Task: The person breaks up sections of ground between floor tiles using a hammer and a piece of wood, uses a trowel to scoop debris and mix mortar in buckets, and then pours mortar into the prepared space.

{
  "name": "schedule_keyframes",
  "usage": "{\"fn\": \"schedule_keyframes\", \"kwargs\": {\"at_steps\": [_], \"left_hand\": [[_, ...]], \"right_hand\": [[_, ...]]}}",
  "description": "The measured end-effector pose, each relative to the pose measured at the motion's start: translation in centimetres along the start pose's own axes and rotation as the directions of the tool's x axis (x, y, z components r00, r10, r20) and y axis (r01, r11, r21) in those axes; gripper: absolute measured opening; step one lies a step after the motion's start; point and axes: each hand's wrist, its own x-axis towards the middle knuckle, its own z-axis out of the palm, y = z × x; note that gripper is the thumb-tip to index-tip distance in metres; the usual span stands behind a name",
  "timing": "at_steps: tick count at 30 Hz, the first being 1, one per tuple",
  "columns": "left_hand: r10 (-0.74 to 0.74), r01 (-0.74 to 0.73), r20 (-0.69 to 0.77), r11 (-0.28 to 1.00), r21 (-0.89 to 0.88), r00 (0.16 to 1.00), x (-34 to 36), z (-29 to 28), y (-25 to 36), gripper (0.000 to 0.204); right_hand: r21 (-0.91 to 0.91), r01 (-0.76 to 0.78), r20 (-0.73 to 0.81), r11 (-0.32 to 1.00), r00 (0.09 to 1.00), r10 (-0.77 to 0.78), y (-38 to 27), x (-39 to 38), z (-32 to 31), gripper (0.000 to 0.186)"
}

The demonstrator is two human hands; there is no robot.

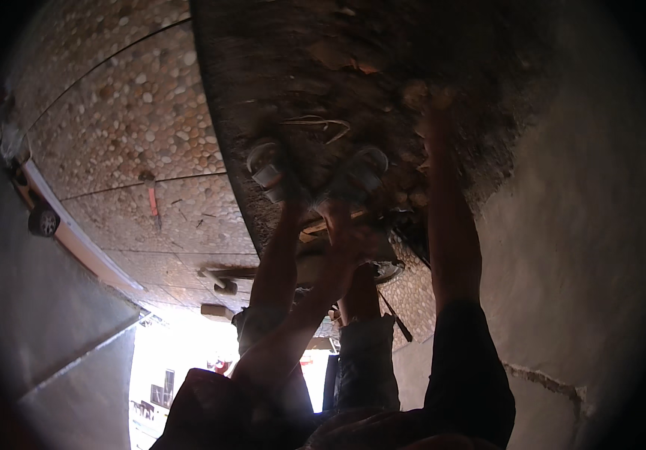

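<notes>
My right hand (432, 112) reaches into dark, rough dirt (300, 52) with broken lumps at the upper right; its fingers are dim and blurred, and whatever they hold is unclear. My left hand (353, 244) is lower, by my bare shins, smeared, with its fingers indistinct. My sandalled feet (267, 169) stand on the dirt, a bent cord or wire (315, 124) just above them. Beneath my left hand are a piece of wood (312, 229) and a dark, partly hidden object (390, 270).
Pebbled paving (113, 112) at left holds a red-handled tool (150, 199), a mallet-like tool (225, 286) and a block (216, 310). A car (42, 217) shows at far left, a grey wall-like surface (578, 225) at right, a bright opening (165, 352) below.
</notes>
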Motion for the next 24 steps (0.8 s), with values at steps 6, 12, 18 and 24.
{"fn": "schedule_keyframes", "kwargs": {"at_steps": [6,12,18,24], "left_hand": [[-0.051,0.047,-0.028,0.991,-0.129,0.998,0.2,0.4,0.0,0.044],[-0.059,0.055,-0.029,0.989,-0.139,0.998,0.2,0.6,1.3,0.044],[-0.028,0.026,-0.008,0.975,-0.221,1.0,0.1,0.5,1.9,0.042],[-0.016,0.014,-0.006,0.978,-0.207,1.0,0.1,0.4,2.9,0.045]], "right_hand": [[0.335,-0.033,0.117,0.942,0.993,-0.007,-7.8,-0.4,1.8,0.063],[0.486,0.08,0.326,0.871,0.907,-0.265,-18.0,-1.8,5.5,0.051],[0.204,0.323,0.211,0.924,0.907,-0.363,-22.5,-1.1,10.4,0.057],[0.03,0.573,0.39,0.819,0.748,-0.537,-22.0,-7.9,7.8,0.065]]}}
